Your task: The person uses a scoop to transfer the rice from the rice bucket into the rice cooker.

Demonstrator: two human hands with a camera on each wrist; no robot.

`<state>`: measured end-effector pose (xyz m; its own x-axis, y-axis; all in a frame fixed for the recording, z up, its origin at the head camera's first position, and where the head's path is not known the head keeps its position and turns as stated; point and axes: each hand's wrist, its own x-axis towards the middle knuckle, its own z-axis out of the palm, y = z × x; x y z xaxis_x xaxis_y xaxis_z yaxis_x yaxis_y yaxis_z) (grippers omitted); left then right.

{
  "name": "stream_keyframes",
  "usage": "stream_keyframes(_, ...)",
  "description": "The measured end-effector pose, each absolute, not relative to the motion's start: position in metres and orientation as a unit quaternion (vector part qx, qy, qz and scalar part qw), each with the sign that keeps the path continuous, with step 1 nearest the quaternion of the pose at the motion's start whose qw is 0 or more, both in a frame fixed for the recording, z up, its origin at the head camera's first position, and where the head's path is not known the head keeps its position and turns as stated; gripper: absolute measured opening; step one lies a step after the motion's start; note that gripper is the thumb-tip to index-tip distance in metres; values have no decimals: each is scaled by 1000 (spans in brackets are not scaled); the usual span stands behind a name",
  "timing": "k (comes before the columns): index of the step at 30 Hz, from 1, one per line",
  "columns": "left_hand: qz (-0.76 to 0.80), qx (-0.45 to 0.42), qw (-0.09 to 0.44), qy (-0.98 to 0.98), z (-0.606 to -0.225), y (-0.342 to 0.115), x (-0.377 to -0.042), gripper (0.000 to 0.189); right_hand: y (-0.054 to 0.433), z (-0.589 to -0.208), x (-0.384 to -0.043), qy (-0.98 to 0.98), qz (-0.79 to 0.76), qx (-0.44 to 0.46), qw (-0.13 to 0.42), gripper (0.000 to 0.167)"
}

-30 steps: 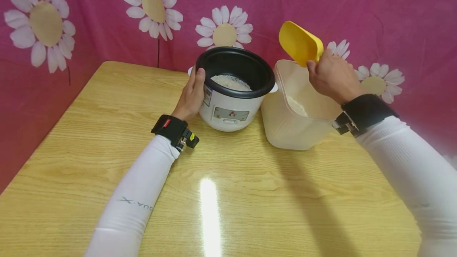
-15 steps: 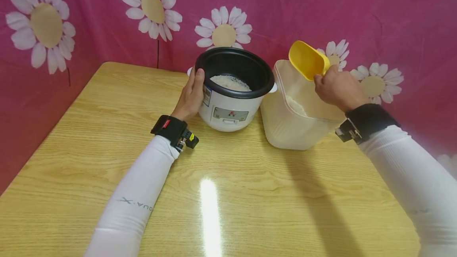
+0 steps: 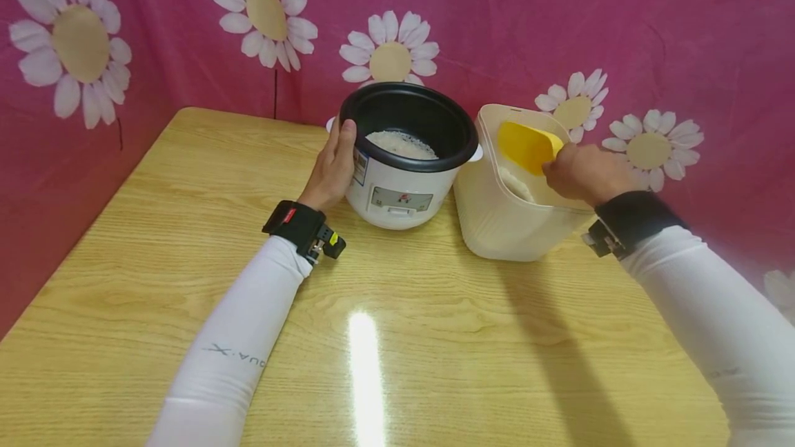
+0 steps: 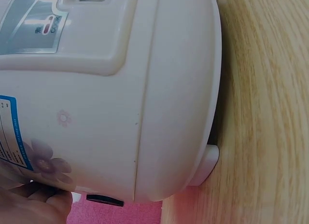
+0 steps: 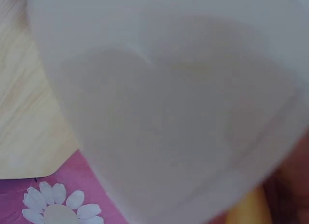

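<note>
A white rice cooker (image 3: 363,202) with a black inner pot (image 3: 435,112) stands lidless on the table, some rice (image 3: 400,144) at the pot's bottom. My left hand (image 3: 328,170) holds the cooker's left side, thumb at the rim; in the left wrist view its fingers (image 4: 41,197) are near the side handle. My right hand (image 3: 590,172) grips a yellow scoop (image 3: 526,145) by its handle, the scoop's bowl lowered inside a translucent plastic bin (image 3: 497,230). Rice (image 3: 514,183) lies in the bin below the scoop. In the right wrist view the bin's wall (image 5: 159,118) hides most of the hand.
The bin stands close to the cooker's right side. Both rest on a wooden table (image 3: 397,274) near its back edge. Behind hangs a pink cloth (image 3: 497,12) printed with white daisies. A black strap with a camera sits on each wrist.
My right hand has lowered the yellow scoop from above the bin's rim down into the bin. The left hand and the rice cooker have stayed in place.
</note>
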<state>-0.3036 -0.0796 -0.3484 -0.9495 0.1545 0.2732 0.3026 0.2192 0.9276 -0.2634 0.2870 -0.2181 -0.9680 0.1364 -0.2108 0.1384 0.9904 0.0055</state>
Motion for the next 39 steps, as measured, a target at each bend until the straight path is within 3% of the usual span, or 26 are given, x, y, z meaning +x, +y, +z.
stream_keyframes(9, -612, -144, 59, -776, -347, -79, -301, 64, 291, -235, -261, 993, -15, 38, 107, 31)
stream_keyframes(22, -608, -143, 52, -779, -347, -79, -303, 65, 293, -243, -262, 995, 2, 30, 94, 31)
stream_keyframes(30, -604, -141, 50, -783, -347, -80, -303, 65, 291, -243, -264, 992, 88, -54, 67, 26)
stream_keyframes(39, -605, -141, 47, -782, -347, -80, -303, 65, 290, -243, -264, 990, 101, -64, 79, 22)
